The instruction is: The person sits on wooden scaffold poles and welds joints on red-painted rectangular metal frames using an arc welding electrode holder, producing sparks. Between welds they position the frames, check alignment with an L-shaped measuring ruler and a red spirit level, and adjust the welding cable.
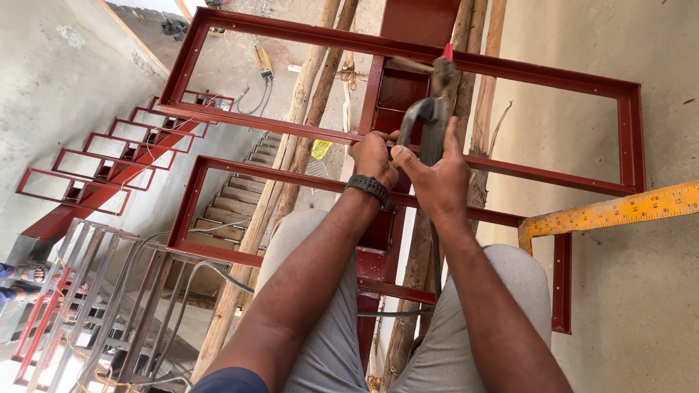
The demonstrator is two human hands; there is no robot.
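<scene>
Two bare hands meet at the centre of the view: the left hand [373,156], with one dark wristband [368,187], is clenched against the red steel frame [291,131], and the right hand [435,178] is grasping one grey welding electrode holder [431,120], held upright above the central red stringer [393,94]. One dark cable [435,262] hangs from the holder between the two grey-trousered knees. Two rectangular red tread frames lie directly ahead, the nearer tread frame [211,211] just below the hands. Five more red tread outlines step down at the left along a lower stair flight [109,160]. Several rough wooden poles [306,109] stand through the open treads. One yellow steel square [611,212] rests at the right edge, apart from the hands. The walls are bare grey plaster [58,80], and a concrete stair [240,196] shows far below. A stack of unpainted metal frames [80,291] leans at lower left.
</scene>
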